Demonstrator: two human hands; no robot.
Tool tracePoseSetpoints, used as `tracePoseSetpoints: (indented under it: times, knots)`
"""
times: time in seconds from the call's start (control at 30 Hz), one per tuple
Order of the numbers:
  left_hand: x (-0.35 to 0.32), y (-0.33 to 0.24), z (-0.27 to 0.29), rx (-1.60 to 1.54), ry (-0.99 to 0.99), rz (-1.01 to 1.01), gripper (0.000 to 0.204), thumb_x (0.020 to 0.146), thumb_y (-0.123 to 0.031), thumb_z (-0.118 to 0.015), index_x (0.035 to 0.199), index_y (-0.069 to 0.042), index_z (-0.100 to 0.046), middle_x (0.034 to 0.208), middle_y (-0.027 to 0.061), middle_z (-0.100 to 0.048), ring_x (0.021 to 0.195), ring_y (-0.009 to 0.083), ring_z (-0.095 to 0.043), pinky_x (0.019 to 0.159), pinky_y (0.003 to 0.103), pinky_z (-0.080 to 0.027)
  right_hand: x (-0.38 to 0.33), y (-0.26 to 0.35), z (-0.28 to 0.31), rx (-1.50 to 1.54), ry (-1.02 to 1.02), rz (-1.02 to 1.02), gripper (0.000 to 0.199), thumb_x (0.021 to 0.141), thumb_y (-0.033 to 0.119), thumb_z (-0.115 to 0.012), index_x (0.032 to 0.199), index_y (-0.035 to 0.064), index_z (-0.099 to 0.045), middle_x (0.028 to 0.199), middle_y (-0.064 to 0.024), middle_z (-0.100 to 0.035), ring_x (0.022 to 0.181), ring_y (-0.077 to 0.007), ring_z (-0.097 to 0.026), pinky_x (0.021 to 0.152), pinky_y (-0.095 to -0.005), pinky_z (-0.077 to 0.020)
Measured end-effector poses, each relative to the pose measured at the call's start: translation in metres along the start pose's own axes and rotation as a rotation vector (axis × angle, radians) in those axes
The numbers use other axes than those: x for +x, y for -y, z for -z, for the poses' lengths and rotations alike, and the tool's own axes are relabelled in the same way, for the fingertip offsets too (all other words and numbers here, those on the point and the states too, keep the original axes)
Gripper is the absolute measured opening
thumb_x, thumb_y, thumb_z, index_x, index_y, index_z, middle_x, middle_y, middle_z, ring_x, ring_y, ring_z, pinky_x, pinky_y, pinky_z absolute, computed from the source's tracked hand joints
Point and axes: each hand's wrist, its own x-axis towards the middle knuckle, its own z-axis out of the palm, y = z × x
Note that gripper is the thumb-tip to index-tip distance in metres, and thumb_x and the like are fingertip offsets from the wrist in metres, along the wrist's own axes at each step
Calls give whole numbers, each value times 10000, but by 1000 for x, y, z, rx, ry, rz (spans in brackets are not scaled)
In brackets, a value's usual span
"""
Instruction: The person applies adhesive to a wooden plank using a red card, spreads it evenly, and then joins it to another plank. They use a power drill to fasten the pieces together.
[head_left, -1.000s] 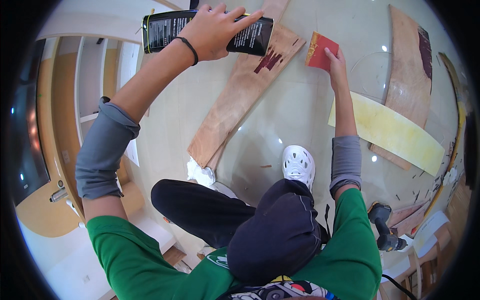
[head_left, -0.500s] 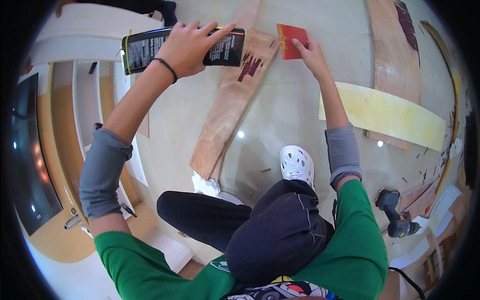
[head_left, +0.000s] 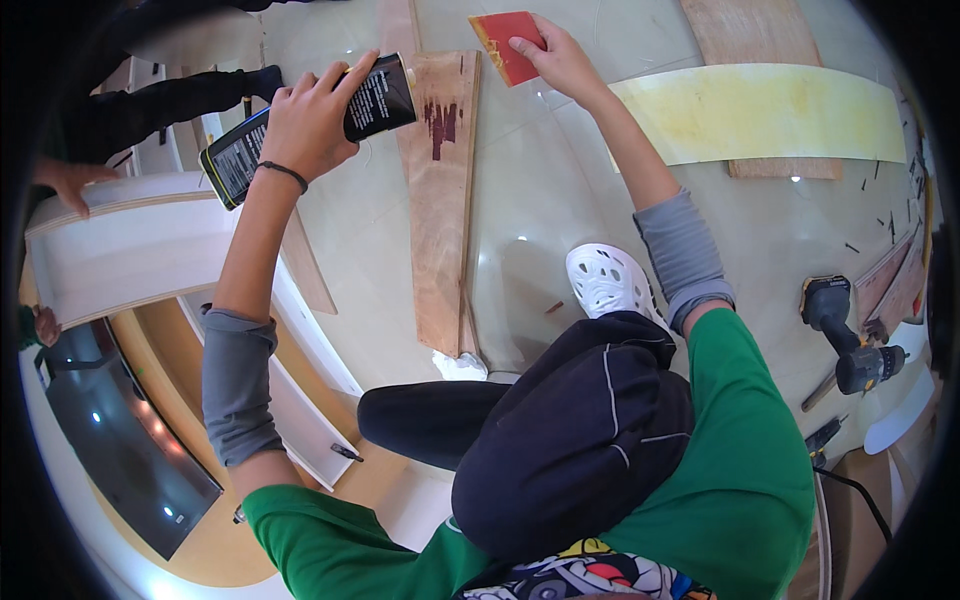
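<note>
The left hand [head_left: 310, 125] has its fingers wrapped around a black rectangular can [head_left: 383, 100], held tilted near a long tan wooden board with maroon patches [head_left: 442, 220], while the right hand's [head_left: 568, 68] fingers pinch a flat red square with a yellowish edge [head_left: 512, 42]. Pouring seems in hand, calling next for steady aim; the palm hides the can's middle, and any flow cannot be made out.

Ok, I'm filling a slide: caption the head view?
Left hand holding a black can, right hand a red card, near a purple-streaked wooden board.
</note>
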Motion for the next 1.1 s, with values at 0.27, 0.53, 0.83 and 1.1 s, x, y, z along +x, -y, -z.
tracePoseSetpoints:
  times: [0.27,0.53,0.83,1.1]
  knots:
    - [5,1,-10,70,-7,-97,1001,569,-90,-763,1441,-299,-319,1141,29,-564,975,255,-588,792,396,-468,3,1,6,44,1,32,423,936,240,-580,1288,22,-493,1089,-99,-655,936,-164,-622,847,-290,-480]
    - [6,10,-6,-33,-55,-40,977,577,-93,-740,1439,-291,-325,1130,25,-571,960,266,-592,772,408,-476,10,-5,-4,-39,24,74,408,927,234,-590,1264,17,-511,1063,-98,-660,933,-170,-621,845,-292,-479]
    - [1,9,-19,-35,-87,-44,959,561,-151,-773,1416,-279,-359,1146,27,-575,974,266,-597,786,408,-469,12,-8,-5,28,4,105,329,922,191,-577,1189,0,-553,1035,-116,-668,942,-174,-637,805,-310,-492]
    - [-15,11,-32,-7,-138,-9,977,566,-147,-774,1429,-293,-341,1145,27,-573,963,255,-590,788,390,-456,18,-2,-14,-5,60,85,356,923,193,-582,1210,-10,-534,1044,-134,-662,920,-198,-635,812,-311,-488]
